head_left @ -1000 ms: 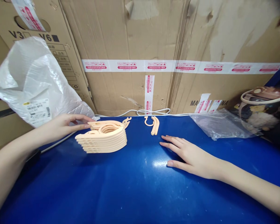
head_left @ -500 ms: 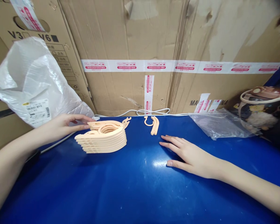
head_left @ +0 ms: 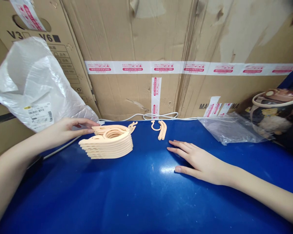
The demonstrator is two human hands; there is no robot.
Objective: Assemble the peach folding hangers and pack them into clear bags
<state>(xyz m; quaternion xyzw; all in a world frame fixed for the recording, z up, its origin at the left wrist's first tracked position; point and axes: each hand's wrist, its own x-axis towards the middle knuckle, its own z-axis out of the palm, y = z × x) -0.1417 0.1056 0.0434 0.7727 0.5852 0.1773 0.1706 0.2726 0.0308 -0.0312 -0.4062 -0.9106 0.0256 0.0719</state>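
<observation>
A neat stack of peach plastic folding hangers (head_left: 112, 148) lies on the blue tabletop (head_left: 141, 191), left of centre. At the stack's far left edge is my left hand (head_left: 69, 128), its thumb and fingers apart, the fingertips beside or touching the top hanger; exact contact is hard to make out. One folded peach hanger (head_left: 162, 130) lies alone farther right, its hook pointing left. Nearest to that single hanger, my right hand (head_left: 194, 161) rests palm down on the table with fingers spread, holding nothing.
Large cardboard boxes (head_left: 136, 39) stand along the back. A white plastic mailing bag (head_left: 39, 87) leans at the left. At the right are a clear plastic bag (head_left: 224, 130) and a dark container with a pale handle (head_left: 254, 100). A white cable (head_left: 136, 115) runs along the back edge.
</observation>
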